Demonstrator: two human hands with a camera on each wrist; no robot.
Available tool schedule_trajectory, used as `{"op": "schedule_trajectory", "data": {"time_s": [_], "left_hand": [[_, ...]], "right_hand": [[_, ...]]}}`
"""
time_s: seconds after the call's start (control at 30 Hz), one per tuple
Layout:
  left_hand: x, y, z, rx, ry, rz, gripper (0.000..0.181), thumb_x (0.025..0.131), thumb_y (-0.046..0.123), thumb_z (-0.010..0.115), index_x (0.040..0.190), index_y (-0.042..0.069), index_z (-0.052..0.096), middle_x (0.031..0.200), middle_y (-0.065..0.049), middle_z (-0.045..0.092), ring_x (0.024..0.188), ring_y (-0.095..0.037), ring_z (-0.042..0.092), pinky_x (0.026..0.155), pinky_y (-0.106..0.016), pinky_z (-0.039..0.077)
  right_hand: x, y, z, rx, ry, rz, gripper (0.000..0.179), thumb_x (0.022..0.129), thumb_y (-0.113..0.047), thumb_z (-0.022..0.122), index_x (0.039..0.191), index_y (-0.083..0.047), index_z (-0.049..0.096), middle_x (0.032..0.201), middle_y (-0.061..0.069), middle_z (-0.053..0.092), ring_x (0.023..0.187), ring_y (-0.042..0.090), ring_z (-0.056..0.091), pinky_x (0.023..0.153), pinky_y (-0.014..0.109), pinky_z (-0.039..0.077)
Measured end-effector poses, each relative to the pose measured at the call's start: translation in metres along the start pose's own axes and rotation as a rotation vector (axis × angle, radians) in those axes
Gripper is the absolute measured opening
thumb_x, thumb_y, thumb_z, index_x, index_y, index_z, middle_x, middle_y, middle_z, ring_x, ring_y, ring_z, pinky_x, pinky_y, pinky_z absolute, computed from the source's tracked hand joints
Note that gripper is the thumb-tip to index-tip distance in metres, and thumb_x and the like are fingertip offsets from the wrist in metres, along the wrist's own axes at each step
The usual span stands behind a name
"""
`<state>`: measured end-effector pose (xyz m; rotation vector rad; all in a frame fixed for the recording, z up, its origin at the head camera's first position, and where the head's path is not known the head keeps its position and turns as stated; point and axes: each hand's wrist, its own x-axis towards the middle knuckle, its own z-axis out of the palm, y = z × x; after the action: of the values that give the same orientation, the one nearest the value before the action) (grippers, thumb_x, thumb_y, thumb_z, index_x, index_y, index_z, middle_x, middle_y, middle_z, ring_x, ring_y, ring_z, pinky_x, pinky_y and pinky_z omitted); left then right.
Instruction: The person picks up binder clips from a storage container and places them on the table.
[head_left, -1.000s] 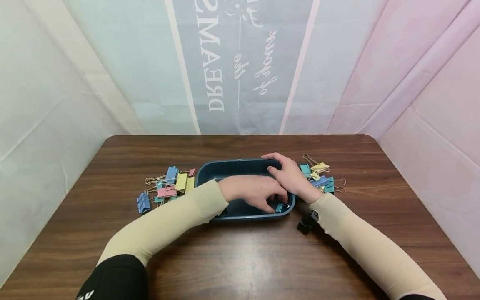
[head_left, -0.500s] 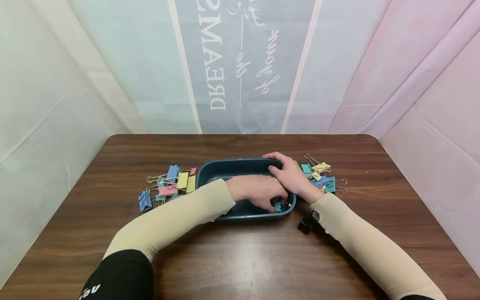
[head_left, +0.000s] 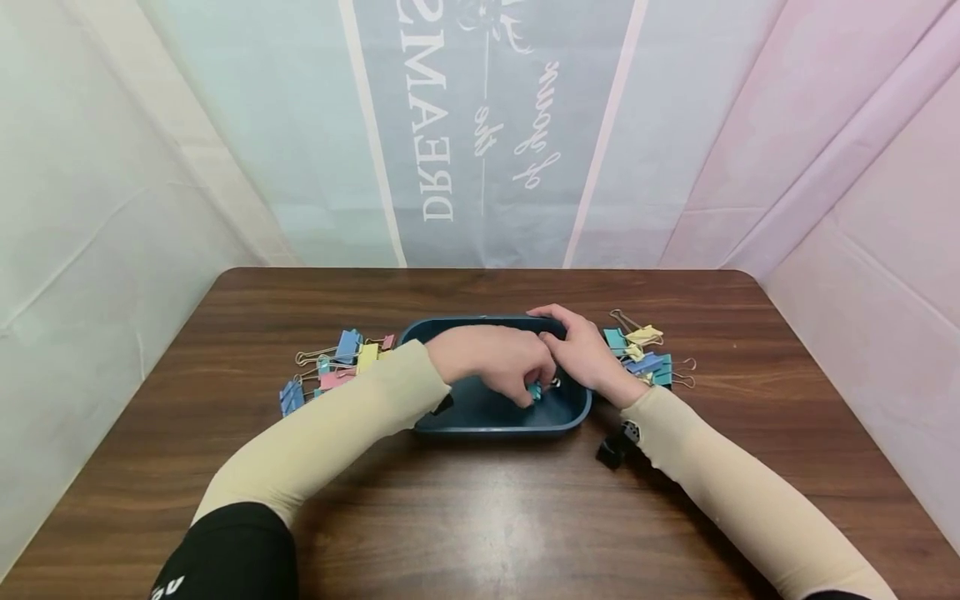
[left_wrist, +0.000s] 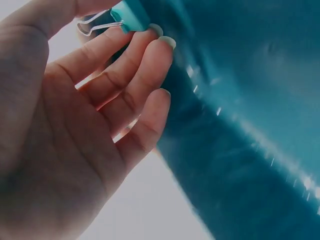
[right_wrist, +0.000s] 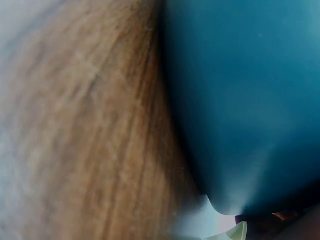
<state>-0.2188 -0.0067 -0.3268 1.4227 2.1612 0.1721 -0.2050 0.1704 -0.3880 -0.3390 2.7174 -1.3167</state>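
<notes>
A small teal binder clip (left_wrist: 132, 16) with silver wire handles is pinched between the thumb and index finger of my left hand (head_left: 498, 358). That hand is above the inside of a dark blue tub (head_left: 480, 430), its other fingers loosely bent in the left wrist view. At the tub's far right corner my right hand (head_left: 585, 352) grips the rim, thumb on the inner side and fingers reaching over the edge. The right wrist view shows the tub's smooth outer wall (right_wrist: 250, 100) up close; the right fingers are mostly hidden there.
Left of the tub lies a pile of binder clips, among them a blue clip (head_left: 291, 397) and a pink clip (head_left: 334, 379). More clips lie to its right, including a yellow clip (head_left: 645, 335). Everything stands on a brown wooden table (head_left: 480, 517) before a printed curtain.
My left hand has taken hold of the teal clip in the tub's near right corner and lifted it up and leftward. The right hand has stayed on the rim.
</notes>
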Motion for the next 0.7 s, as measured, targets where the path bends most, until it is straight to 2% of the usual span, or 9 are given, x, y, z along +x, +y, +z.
{"op": "schedule_trajectory", "data": {"time_s": [0.1,0.17,0.23,0.3,0.37,0.43,0.53,0.7], "left_hand": [[-0.016,-0.002,-0.01,0.024,0.066,0.014,0.024,0.091,0.019,0.071,0.113,0.012,0.071,0.089,0.002,0.062,0.078,-0.011,0.056,0.072,-0.025,0.047],[-0.029,-0.004,-0.016,0.04,0.117,0.022,0.026,0.09,0.019,0.07,0.114,0.01,0.071,0.093,0.002,0.061,0.081,-0.011,0.056,0.074,-0.026,0.047],[-0.045,-0.008,-0.02,0.058,0.176,0.023,0.027,0.088,0.019,0.069,0.113,0.009,0.071,0.094,0.003,0.06,0.083,-0.012,0.056,0.075,-0.026,0.047],[-0.062,-0.012,-0.024,0.055,0.228,0.015,0.028,0.088,0.02,0.069,0.113,0.009,0.071,0.094,0.003,0.059,0.084,-0.013,0.056,0.076,-0.027,0.048],[-0.08,-0.016,-0.026,0.052,0.28,0.003,0.028,0.088,0.02,0.07,0.113,0.009,0.072,0.094,0.004,0.059,0.084,-0.013,0.057,0.077,-0.027,0.048],[-0.099,-0.023,-0.025,0.052,0.325,-0.02,0.027,0.088,0.02,0.07,0.113,0.01,0.072,0.094,0.004,0.058,0.084,-0.013,0.057,0.077,-0.028,0.048],[-0.126,-0.036,-0.019,0.036,0.381,-0.059,0.026,0.089,0.019,0.07,0.113,0.009,0.072,0.093,0.002,0.059,0.083,-0.014,0.057,0.076,-0.03,0.048],[-0.166,-0.062,0.001,0.006,0.447,-0.144,0.024,0.088,0.014,0.07,0.11,0.006,0.073,0.088,0.001,0.057,0.076,-0.014,0.054,0.069,-0.031,0.047]], "right_hand": [[0.0,0.001,-0.001,-0.015,0.002,-0.007,0.037,0.103,-0.019,0.054,0.139,-0.023,0.054,0.122,0.011,0.063,0.082,0.027,0.06,0.071,0.04,0.045],[0.0,0.001,-0.001,-0.011,0.001,-0.005,0.036,0.103,-0.018,0.055,0.139,-0.022,0.054,0.135,0.009,0.058,0.094,0.026,0.06,0.075,0.041,0.045],[0.0,0.0,-0.001,-0.007,-0.005,0.003,0.036,0.103,-0.018,0.055,0.139,-0.022,0.054,0.135,0.009,0.057,0.09,0.027,0.06,0.073,0.041,0.046],[0.0,-0.001,0.0,-0.004,-0.005,0.012,0.036,0.103,-0.018,0.055,0.139,-0.023,0.054,0.133,0.009,0.058,0.077,0.027,0.058,0.067,0.04,0.044],[0.0,-0.002,0.0,-0.008,0.001,0.021,0.036,0.103,-0.017,0.055,0.139,-0.024,0.054,0.133,0.008,0.057,0.061,0.026,0.051,0.059,0.04,0.041],[0.0,-0.002,0.0,-0.014,0.004,0.026,0.037,0.103,-0.017,0.055,0.139,-0.024,0.054,0.135,0.008,0.056,0.052,0.024,0.045,0.055,0.038,0.04],[-0.001,-0.002,0.0,-0.017,0.006,0.026,0.038,0.102,-0.016,0.055,0.14,-0.024,0.054,0.138,0.009,0.054,0.046,0.022,0.038,0.052,0.037,0.039],[-0.002,-0.002,0.001,-0.012,0.006,0.024,0.038,0.102,-0.016,0.056,0.139,-0.024,0.054,0.136,0.008,0.055,0.045,0.022,0.038,0.05,0.037,0.039]]}}
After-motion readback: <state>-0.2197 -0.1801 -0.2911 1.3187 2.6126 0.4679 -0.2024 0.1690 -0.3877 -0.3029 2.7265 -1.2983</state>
